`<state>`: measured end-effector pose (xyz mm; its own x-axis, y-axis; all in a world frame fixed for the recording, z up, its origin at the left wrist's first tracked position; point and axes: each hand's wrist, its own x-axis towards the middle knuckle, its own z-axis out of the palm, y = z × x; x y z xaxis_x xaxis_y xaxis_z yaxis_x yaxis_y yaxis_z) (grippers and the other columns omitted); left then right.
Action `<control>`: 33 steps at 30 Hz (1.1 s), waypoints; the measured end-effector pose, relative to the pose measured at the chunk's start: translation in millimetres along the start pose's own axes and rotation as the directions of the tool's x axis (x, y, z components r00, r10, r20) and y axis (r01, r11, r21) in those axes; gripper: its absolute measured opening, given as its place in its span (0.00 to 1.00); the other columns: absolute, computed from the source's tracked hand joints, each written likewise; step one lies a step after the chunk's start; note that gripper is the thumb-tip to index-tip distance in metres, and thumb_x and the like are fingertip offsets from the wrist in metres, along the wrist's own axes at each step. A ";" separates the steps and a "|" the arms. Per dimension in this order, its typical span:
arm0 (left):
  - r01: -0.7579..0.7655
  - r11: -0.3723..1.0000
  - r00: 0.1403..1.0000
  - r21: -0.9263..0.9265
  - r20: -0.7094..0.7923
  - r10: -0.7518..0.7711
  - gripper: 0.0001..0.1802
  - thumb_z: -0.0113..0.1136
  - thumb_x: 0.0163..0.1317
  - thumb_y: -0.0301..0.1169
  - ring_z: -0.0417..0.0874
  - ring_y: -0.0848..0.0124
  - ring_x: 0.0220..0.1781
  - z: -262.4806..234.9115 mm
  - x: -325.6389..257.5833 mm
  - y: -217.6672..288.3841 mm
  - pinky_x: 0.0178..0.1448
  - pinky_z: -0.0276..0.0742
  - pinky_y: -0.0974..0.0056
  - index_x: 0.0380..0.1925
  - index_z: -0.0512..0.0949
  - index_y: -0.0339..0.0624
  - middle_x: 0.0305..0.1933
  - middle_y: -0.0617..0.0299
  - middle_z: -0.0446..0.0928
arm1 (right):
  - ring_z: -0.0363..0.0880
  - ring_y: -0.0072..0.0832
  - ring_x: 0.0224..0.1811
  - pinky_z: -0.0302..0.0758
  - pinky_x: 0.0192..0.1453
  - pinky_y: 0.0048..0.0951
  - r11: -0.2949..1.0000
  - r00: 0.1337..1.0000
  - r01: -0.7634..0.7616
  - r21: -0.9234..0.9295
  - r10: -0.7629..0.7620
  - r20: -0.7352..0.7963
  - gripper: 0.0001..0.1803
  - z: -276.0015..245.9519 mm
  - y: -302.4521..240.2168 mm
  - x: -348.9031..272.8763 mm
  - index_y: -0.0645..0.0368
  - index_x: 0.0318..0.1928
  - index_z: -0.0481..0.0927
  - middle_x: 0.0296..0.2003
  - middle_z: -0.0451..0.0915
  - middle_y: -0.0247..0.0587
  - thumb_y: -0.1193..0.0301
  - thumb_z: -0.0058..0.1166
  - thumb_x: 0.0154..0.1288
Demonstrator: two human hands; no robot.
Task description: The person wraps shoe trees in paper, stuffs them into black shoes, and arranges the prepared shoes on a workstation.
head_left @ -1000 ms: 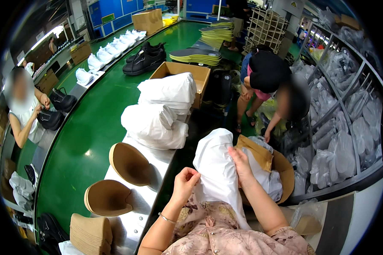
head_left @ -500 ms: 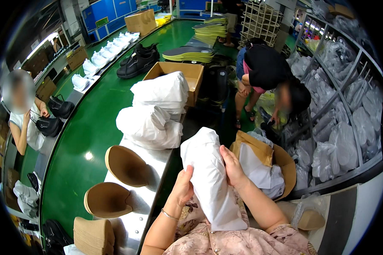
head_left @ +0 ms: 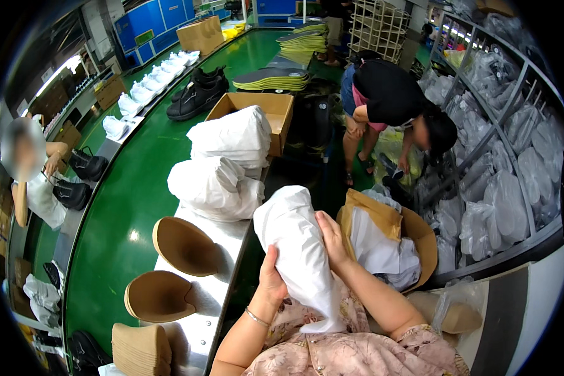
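green table (head_left: 100,263): long, left edge curved and metal-trimmed, a broad strip of green surface running from that edge to the metal ledge (head_left: 222,301) along its right edge. right of the ledge: a dark gap, narrow toward the person, bounded on its other side by a brown carton (head_left: 427,241) with white paper (head_left: 373,241) inside. hands, two. left hand (head_left: 272,277): half curled, thumb uppermost, gripping the left side of a white bundle (head_left: 294,241); silver bracelet (head_left: 257,317) at the wrist. right hand (head_left: 334,243): slightly bent, laid along the bundle's right side, gripping it against the left; lower fingers of both hidden. the bundle: wrapped in creased white sheet, tilted, held in front of the floral top (head_left: 338,357), just beside the ledge's right edge, its loose tail pointing down toward the person. on the ledge, near end to far: stack of tan cardboard pieces (head_left: 141,351), two curved cardboard forms (head_left: 185,247), upright and apart. farther along the table's right edge: two white-wrapped heaps (head_left: 213,191), then an open cardboard box (head_left: 281,128). beyond the box, toward the left edge: black shoes (head_left: 197,97).
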<state>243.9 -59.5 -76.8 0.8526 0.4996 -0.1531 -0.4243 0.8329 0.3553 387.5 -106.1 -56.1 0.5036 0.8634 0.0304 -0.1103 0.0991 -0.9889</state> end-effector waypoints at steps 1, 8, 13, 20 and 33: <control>0.010 1.000 1.000 0.029 -0.010 -0.010 0.42 0.56 0.55 0.53 0.66 0.56 0.62 9.3 -2.4 2.7 0.67 0.60 0.51 0.62 0.57 0.39 0.62 0.51 0.64 | 0.71 0.24 0.40 0.66 0.48 0.23 1.000 1.000 0.008 0.004 -0.008 0.012 0.20 -6.4 8.1 7.3 0.63 0.41 0.74 0.36 0.74 0.36 0.59 0.35 0.72; 0.132 0.990 0.985 0.045 0.107 -0.136 0.40 0.61 0.49 0.41 0.72 0.54 0.57 5.4 -3.9 4.3 0.63 0.66 0.52 0.59 0.59 0.32 0.56 0.47 0.69 | 0.71 0.34 0.41 0.66 0.48 0.27 0.928 0.984 0.172 -0.331 -0.179 0.009 0.17 -17.2 5.3 21.1 0.65 0.38 0.74 0.37 0.74 0.43 0.63 0.39 0.69; 0.094 0.985 0.993 0.147 -0.081 -0.083 0.35 0.59 0.48 0.38 0.74 0.55 0.54 27.8 5.0 3.1 0.61 0.67 0.54 0.55 0.63 0.30 0.52 0.47 0.72 | 0.71 0.27 0.46 0.68 0.49 0.27 0.978 0.980 -0.196 -0.071 0.195 -0.026 0.21 -38.1 -7.3 9.9 0.60 0.47 0.69 0.44 0.72 0.42 0.55 0.44 0.67; 0.014 0.981 0.996 0.191 -0.087 0.003 0.31 0.54 0.56 0.41 0.73 0.57 0.56 45.1 25.2 8.7 0.62 0.67 0.56 0.55 0.63 0.31 0.54 0.48 0.71 | 0.67 0.27 0.54 0.63 0.59 0.27 0.989 0.941 -0.146 -0.017 0.144 0.304 0.40 -57.6 -45.1 -51.0 0.63 0.62 0.55 0.52 0.68 0.41 0.68 0.63 0.53; -0.177 0.965 0.973 0.192 -0.111 0.201 0.27 0.47 0.60 0.44 0.74 0.60 0.54 74.0 39.1 -4.2 0.61 0.67 0.58 0.53 0.66 0.34 0.52 0.51 0.72 | 0.57 0.45 0.64 0.58 0.64 0.36 0.827 0.988 0.148 -0.542 -0.153 0.036 0.40 -43.3 -57.0 -55.6 0.64 0.63 0.51 0.60 0.59 0.56 0.68 0.55 0.53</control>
<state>301.6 -61.1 -16.0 0.7107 0.6799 -0.1804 -0.5020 0.6699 0.5470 402.9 -181.1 -7.7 0.4834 0.8553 0.1867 0.4482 -0.0586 -0.8920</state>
